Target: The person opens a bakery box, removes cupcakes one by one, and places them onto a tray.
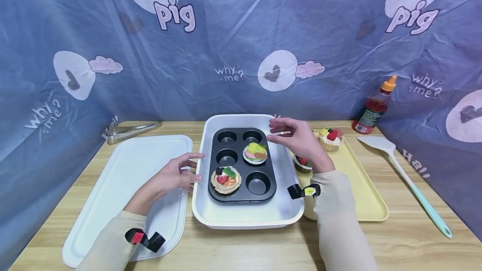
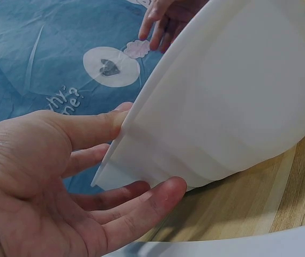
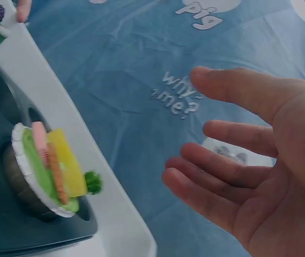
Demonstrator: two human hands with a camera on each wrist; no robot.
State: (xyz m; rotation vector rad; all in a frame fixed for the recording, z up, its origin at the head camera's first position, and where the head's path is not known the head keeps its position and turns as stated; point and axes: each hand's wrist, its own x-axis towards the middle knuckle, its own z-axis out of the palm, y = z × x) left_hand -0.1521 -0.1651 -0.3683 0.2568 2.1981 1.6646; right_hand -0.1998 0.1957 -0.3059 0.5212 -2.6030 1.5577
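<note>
A white tray (image 1: 128, 175) is laid left of the white pan (image 1: 288, 198) on the desk (image 1: 241, 252), and a yellow tray (image 1: 363, 198) is partly covered at its right. The pan's long axis is pointed toward the curtain (image 1: 226, 32); a muffin tin (image 1: 246, 197) bearing two tarts (image 1: 226, 180) is set inside. The pan's left rim is touched by the loosely spread left hand (image 1: 171, 175); the right hand (image 1: 301, 139) is held wide near the right rim. A dark-cased tart (image 1: 302, 164) is partly hidden by the right forearm (image 1: 339, 216).
</note>
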